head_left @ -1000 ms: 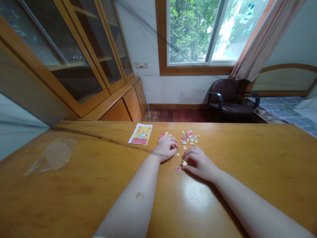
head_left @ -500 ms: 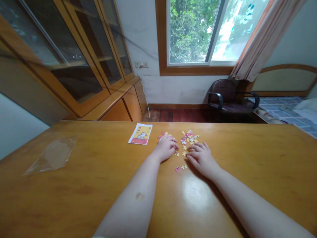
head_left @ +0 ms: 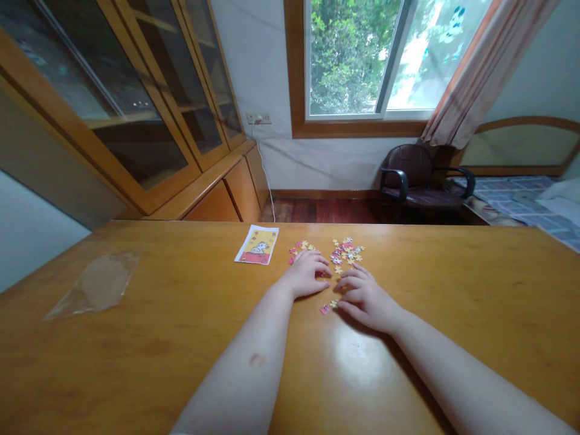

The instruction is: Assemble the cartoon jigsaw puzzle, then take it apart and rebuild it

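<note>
Both my hands rest palm down on a wooden table [head_left: 181, 302], among small jigsaw puzzle pieces in yellow, pink and white. My left hand [head_left: 308, 273] lies at the near edge of a small pile of pieces [head_left: 299, 248], its fingertips beside a pink piece [head_left: 321, 273]. My right hand [head_left: 365, 296] is just below the larger pile [head_left: 344, 251], with fingers loosely spread. Next to its fingers are a yellow piece [head_left: 334, 303] and a pink piece [head_left: 325, 309]. Neither hand visibly holds anything.
A picture card [head_left: 257, 244] with a cartoon dog lies left of the pieces. A clear plastic bag [head_left: 97, 284] lies flat further left. Glass-fronted wooden cabinets [head_left: 136, 103] stand beyond the table's left side, and a dark chair [head_left: 421, 181] stands by the window.
My right hand has drawn back toward me, and my left hand has slid slightly right, over pieces that lay in front of it. Those pieces are now hidden.
</note>
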The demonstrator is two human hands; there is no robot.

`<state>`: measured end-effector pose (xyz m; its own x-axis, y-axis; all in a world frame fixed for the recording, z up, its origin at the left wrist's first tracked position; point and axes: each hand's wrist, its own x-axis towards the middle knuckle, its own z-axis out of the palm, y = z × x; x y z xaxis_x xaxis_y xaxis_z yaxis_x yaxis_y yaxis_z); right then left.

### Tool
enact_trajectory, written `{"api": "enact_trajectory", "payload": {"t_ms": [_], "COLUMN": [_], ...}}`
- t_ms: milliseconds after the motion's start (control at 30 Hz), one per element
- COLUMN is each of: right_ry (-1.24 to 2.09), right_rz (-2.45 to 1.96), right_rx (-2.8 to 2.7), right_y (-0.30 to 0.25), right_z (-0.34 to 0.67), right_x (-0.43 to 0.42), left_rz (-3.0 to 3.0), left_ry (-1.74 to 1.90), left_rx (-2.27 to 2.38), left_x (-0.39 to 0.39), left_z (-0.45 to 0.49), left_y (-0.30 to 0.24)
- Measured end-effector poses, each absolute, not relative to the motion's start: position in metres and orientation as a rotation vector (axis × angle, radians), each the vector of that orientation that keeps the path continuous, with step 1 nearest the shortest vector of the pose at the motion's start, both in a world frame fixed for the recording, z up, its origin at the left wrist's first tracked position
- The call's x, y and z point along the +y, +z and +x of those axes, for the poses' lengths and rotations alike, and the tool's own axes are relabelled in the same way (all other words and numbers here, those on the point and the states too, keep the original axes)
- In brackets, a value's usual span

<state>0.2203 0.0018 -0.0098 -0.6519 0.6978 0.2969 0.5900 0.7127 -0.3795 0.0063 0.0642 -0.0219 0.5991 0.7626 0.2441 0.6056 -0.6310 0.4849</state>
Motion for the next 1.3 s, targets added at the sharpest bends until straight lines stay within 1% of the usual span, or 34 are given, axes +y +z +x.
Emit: {"api": "enact_trajectory", "payload": {"t_ms": [167, 333, 400, 633, 800, 933, 1067, 1200, 1300], "right_ry": [0.366, 0.473, 0.464, 0.233, 0.016, 0.0, 0.022, 0.054, 0.079], "right_rz": [-1.072, -0.98, -1.011, -1.209, -1.516, -1.753, -1.821, -1.85, -1.878], "right_rx": [-2.544, -2.707, -2.732, -2.567, -2.264, -2.138, -2.104, -2.071, -2.091], "right_y": [-0.005, -0.001, -0.003, -0.015, -0.029, -0.045, -0.054, -0.055, -0.053], "right_z": [0.217, 0.213, 0.212, 0.214, 0.221, 0.222, 0.218, 0.216, 0.215], "right_x": [-0.002, -0.008, -0.009, -0.004, 0.006, 0.015, 0.021, 0.03, 0.045], "left_rz": [2.463, 2.452, 2.457, 2.454, 2.46, 2.49, 2.498, 2.443, 2.371], "left_ry": [0.672, 0.707, 0.697, 0.661, 0.573, 0.496, 0.513, 0.503, 0.424], "left_rx": [1.18, 1.221, 1.204, 1.186, 1.144, 1.155, 1.272, 1.534, 1.707], "left_x": [0.066, 0.067, 0.067, 0.065, 0.064, 0.062, 0.063, 0.066, 0.069], "left_z": [0.006, 0.006, 0.005, 0.005, 0.005, 0.006, 0.006, 0.005, 0.004], "left_y": [-0.021, -0.02, -0.02, -0.02, -0.019, -0.017, -0.018, -0.022, -0.028]}}
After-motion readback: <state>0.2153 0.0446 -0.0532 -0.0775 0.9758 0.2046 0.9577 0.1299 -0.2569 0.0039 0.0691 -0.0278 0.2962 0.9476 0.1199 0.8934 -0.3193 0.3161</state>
